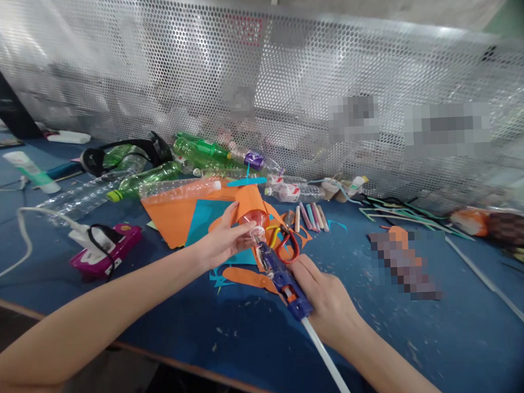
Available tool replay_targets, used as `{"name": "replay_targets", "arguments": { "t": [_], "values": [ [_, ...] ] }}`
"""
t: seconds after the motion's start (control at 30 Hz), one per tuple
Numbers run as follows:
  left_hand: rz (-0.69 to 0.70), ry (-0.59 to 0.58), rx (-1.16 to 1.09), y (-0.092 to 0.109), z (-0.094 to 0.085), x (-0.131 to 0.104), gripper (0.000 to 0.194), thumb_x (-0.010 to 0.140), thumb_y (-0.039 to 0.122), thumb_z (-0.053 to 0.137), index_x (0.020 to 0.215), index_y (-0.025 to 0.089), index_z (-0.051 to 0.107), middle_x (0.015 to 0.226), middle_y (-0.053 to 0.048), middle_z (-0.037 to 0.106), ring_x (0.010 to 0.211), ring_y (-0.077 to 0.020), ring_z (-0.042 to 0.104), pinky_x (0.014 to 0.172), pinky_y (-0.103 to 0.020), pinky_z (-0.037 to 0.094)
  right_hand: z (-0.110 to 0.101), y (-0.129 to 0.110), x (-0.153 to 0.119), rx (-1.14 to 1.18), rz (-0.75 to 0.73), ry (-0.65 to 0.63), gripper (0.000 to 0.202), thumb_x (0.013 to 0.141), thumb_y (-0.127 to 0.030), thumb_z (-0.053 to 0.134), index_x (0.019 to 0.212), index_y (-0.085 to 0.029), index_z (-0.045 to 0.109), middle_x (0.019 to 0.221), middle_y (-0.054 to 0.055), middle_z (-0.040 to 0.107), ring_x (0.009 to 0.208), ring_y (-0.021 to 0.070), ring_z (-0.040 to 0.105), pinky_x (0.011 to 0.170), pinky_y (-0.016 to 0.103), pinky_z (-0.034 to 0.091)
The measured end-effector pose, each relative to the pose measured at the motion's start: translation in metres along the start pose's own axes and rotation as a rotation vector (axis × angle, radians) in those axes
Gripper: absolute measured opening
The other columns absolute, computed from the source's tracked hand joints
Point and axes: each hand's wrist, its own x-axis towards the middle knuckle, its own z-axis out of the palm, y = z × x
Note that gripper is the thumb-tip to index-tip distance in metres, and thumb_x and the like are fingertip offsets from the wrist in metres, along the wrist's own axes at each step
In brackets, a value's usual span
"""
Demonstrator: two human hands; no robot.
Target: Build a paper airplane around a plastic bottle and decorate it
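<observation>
Paper [248, 198], bright orange, wraps round a see-through bottle [258, 218] over the middle of the blue table [184, 321], with its neck facing back toward the person. A thin blue piece [246, 181] shows at the far end. The left hand [226, 235] pinches the bottle, thumb near the neck. The right hand [325, 301] curls round a dark blue glue gun [271, 264] (a long white stick [325, 356] pokes out behind), its tip right by the neck

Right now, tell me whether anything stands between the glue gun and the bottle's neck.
Nothing visible does. The tip of the glue gun, held in the right hand, is right at the neck of the bottle; the scissors lie to one side.
</observation>
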Motion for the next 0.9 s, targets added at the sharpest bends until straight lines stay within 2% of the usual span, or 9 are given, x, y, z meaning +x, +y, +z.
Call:
{"name": "replay_targets", "arguments": {
  "t": [0.17,0.5,0.73,0.9],
  "values": [
    [-0.007,0.014,-0.043,0.0008,0.0003,0.0015,0.086,0.083,0.014,0.066,0.145,0.033,0.010,0.081,-0.002,0.067,0.057,-0.0107,0.067,0.061,-0.021,0.055,-0.0019,0.0003,-0.0009,-0.010,0.012,0.003,0.016,0.089,-0.021,0.037,0.088,-0.015,0.052,0.079,0.008,0.057,0.057,0.0181,0.058,0.044,0.026,0.041],
    [0.017,0.024,-0.079,0.0034,0.0020,0.0021,0.089,0.085,0.009,0.061,0.147,0.026,-0.001,0.088,-0.009,0.068,0.067,-0.0150,0.070,0.066,-0.023,0.057,-0.0065,0.0024,0.0002,-0.064,0.038,0.017,0.020,0.089,-0.022,0.035,0.079,-0.016,0.051,0.073,0.005,0.051,0.048,0.0148,0.050,0.042,0.026,0.035],
    [0.011,0.030,-0.084,0.0046,-0.0024,0.0045,0.086,0.085,0.011,0.063,0.147,0.028,0.005,0.097,-0.010,0.068,0.072,-0.0150,0.069,0.071,-0.026,0.058,-0.0072,0.0022,-0.0008,-0.081,0.055,0.002,0.021,0.088,-0.020,0.034,0.079,-0.016,0.053,0.073,0.004,0.051,0.047,0.0149,0.051,0.042,0.026,0.035],
    [0.010,0.018,-0.093,0.0031,-0.0023,0.0045,0.088,0.084,0.011,0.063,0.147,0.028,0.003,0.091,-0.009,0.068,0.067,-0.0136,0.069,0.067,-0.023,0.058,-0.0067,0.0026,-0.0007,-0.086,0.059,-0.011,0.020,0.087,-0.020,0.034,0.080,-0.016,0.052,0.073,0.004,0.052,0.047,0.0148,0.052,0.042,0.026,0.035]
  ]
}}
